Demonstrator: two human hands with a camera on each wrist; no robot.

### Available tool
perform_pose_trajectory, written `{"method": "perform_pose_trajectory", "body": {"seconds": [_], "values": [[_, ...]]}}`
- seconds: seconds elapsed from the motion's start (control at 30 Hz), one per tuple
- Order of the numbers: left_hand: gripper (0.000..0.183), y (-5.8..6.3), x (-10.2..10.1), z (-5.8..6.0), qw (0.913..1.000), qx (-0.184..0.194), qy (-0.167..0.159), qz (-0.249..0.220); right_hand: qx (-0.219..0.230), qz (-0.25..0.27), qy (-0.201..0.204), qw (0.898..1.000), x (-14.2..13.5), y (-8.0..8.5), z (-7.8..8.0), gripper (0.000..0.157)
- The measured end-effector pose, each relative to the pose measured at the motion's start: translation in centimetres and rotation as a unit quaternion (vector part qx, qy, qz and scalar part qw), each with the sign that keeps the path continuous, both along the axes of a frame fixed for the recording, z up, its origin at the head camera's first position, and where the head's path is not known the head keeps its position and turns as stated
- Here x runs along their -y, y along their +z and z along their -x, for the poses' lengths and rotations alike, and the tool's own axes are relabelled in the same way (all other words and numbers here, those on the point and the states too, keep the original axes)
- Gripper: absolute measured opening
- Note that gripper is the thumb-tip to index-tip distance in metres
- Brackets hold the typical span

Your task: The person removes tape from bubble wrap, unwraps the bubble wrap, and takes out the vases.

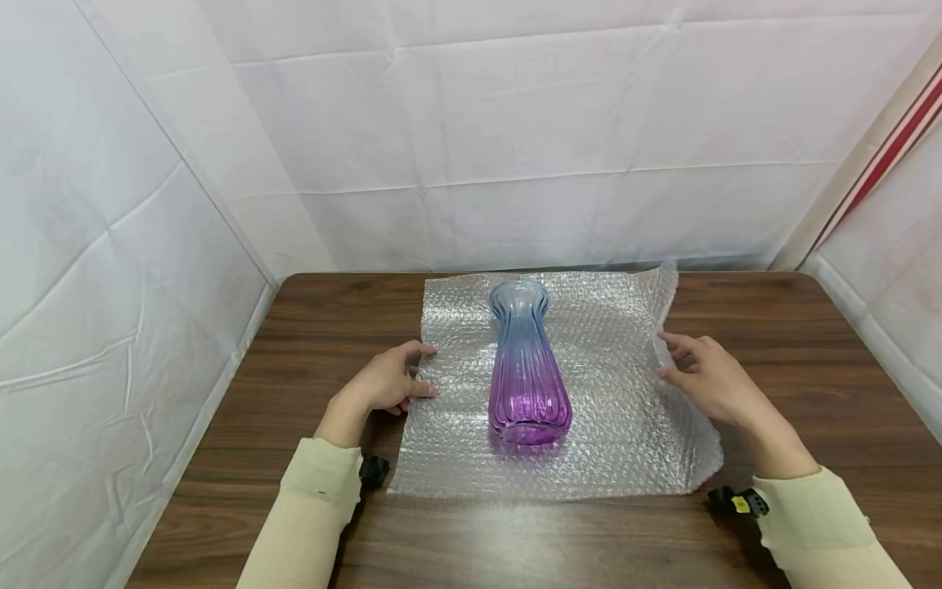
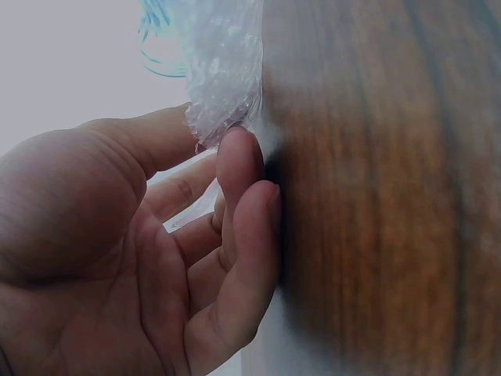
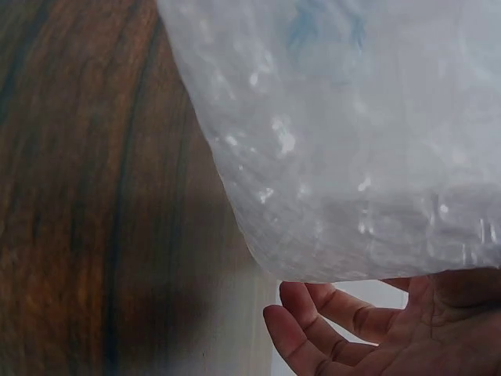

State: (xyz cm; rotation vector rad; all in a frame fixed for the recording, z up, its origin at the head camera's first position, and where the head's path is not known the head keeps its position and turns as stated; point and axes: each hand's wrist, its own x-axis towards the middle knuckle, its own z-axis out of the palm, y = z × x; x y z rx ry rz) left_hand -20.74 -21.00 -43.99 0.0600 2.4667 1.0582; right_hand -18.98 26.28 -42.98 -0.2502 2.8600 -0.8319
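- My left fingers [image 1: 416,349] and right fingers [image 1: 680,340] grip opposite edges of the bubble wrap [image 1: 618,433]; an even, gentle pull should keep the vase from rolling.
- The ribbed glass vase [image 1: 527,376] lies mid-sheet on the bench [image 1: 294,352], blue mouth away from me, purple toward its base.

the vase [image 1: 528,372] at the centre of the frame fades from pale blue at the top through violet to bright magenta-purple at the base, patterned with lengthwise ribs. the bubble wrap [image 1: 618,417] around the centre is clear and silvery, dotted with small bubbles. the table [image 1: 471,544] is dark brown with streaky wood grain. at lower left and lower right, the left sleeve [image 1: 305,507] and right sleeve [image 1: 820,523] are pale cream. a red stripe [image 1: 894,151] marks the upper right.
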Motion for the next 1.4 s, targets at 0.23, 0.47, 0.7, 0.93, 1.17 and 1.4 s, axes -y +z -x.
{"method": "perform_pose_trajectory", "body": {"seconds": [0.23, 0.47, 0.7, 0.93, 1.17, 1.4], "values": [[0.067, -0.1, 0.0, 0.0, 1.0, -0.002, -0.002, -0.001, -0.005, 0.003, 0.004, 1.0, -0.1, -0.1, 0.1, 0.066], [0.066, 0.1, 0.0, 0.0, 1.0, -0.003, -0.006, -0.003, -0.004, -0.004, 0.006, 1.0, -0.3, 0.0, 0.1, 0.064], [0.066, 0.0, 0.1, 0.1, 1.0, -0.003, -0.003, -0.002, -0.003, -0.013, 0.008, 1.0, -0.6, -0.1, 0.3, 0.063], [0.066, 0.1, 0.1, 0.0, 1.0, -0.006, -0.007, -0.001, -0.009, -0.03, 0.008, 0.999, -1.2, -0.2, 0.4, 0.06], [0.066, 0.0, 0.1, 0.1, 1.0, -0.004, -0.006, -0.001, -0.01, -0.046, 0.005, 0.999, -1.5, -0.3, 0.5, 0.059], [0.065, 0.1, 0.1, 0.0, 1.0, -0.002, -0.005, 0.001, -0.002, -0.044, 0.009, 0.999, -1.7, -0.5, 0.3, 0.057]]}}
